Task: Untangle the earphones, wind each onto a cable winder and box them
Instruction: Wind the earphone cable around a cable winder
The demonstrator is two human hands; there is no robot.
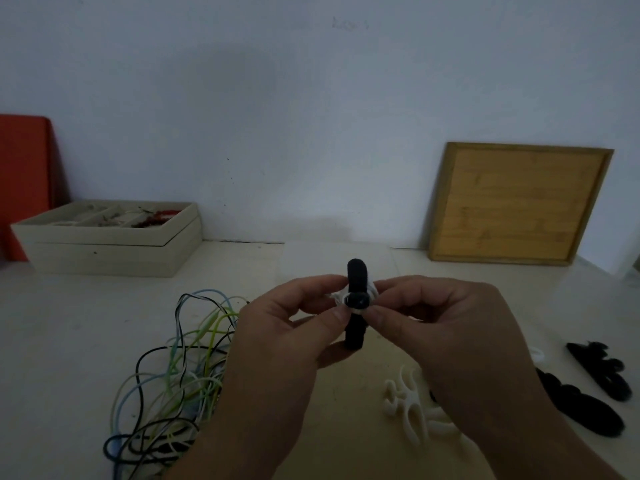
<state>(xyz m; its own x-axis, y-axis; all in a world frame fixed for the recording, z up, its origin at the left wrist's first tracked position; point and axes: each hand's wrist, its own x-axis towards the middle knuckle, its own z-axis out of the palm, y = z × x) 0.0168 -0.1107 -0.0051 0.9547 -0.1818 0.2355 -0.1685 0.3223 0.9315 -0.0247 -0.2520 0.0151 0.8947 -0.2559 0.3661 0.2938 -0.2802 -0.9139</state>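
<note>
I hold a black cable winder (356, 277) upright above the table, with white earphone cable (341, 295) wound round its middle. My left hand (277, 344) pinches it from the left with thumb and fingers. From the right, my right hand (446, 327) pinches the wound cable and an earbud at the winder's front. A tangle of green, blue, black and white earphone cables (180, 375) lies on the table at the lower left, partly hidden by my left forearm.
Spare white winders (408, 410) and black winders (595, 386) lie at the lower right. A beige compartment box (104, 247) stands at the back left beside a red board (24, 174). A wooden lid (516, 206) leans on the wall at the back right.
</note>
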